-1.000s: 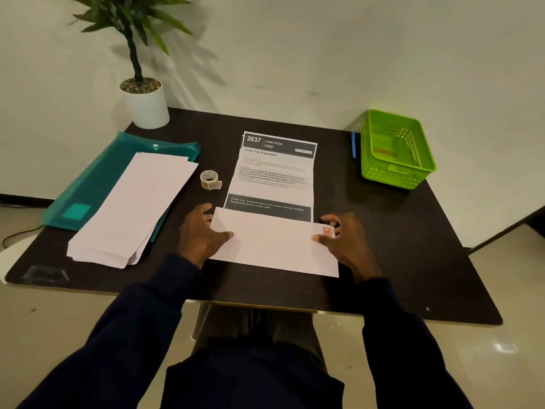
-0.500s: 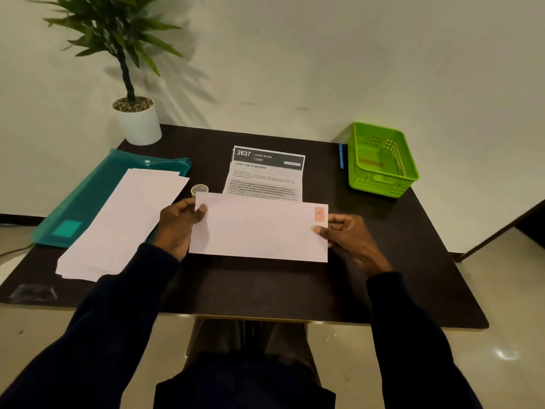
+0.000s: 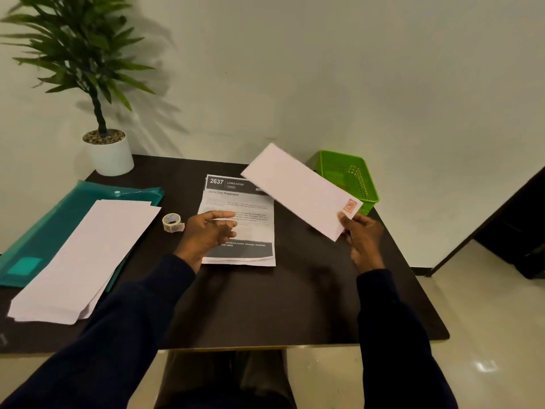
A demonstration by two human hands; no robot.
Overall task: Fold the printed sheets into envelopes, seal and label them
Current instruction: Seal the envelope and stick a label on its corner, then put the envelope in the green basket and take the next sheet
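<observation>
Right hand (image 3: 364, 234) pinched the envelope (image 3: 298, 190) by its stamped end, aloft beside the basket (image 3: 358, 184); left hand (image 3: 206, 231) loose, empty, over the flat sheet (image 3: 253, 208) (such an end-pinch might let it droop or slip).

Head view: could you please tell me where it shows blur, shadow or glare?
In the head view the left hand is motion-blurred over the sheet, whose small print is unreadable; the plant throws a soft shadow on the wall; a glare spot sits on the floor.
</observation>
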